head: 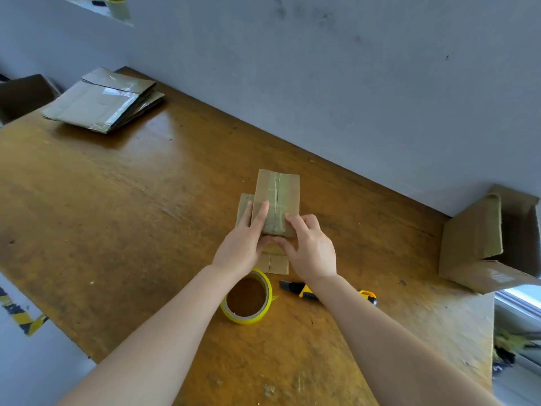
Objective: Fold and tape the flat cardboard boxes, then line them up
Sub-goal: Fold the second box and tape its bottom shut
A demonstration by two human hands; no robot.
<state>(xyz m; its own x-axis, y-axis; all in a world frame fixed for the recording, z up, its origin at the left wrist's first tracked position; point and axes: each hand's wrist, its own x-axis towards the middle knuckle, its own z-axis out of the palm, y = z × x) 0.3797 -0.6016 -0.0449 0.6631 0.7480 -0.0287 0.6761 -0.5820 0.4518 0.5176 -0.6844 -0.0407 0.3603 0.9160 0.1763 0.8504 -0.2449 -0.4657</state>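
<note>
In the head view, a worn, orange-brown wooden worktop (117,215) runs along a grey-blue wall (351,83). Near its middle, a little toward the wall edge, lies a small brown cardboard box (276,197) with a strip of clear tape along the seam of its upper face. One flap sticks out on its left side and two short flaps show at its near end, below the hands. The left hand (244,244) lies open on the box, its fingers straight over the left part of the taped face and the side flap. The right hand (310,247) has its fingers curled onto the near right corner of the box with the thumb tucked under the near edge, pinching the cardboard there. Just behind the wrists, toward the near edge, a roll of yellow tape (234,316) lies flat on the worktop. Beside it on the right is a yellow and black utility knife (304,290), partly hidden under the right forearm. A stack of flat brown cardboard boxes (99,104), with shiny tape strips on the top one, sits at the far left corner. A large open cardboard box (474,244) stands at the right edge against the wall, its flaps spread. Off the left edge, a yellow and black striped tape (17,315) marks the floor.
</note>
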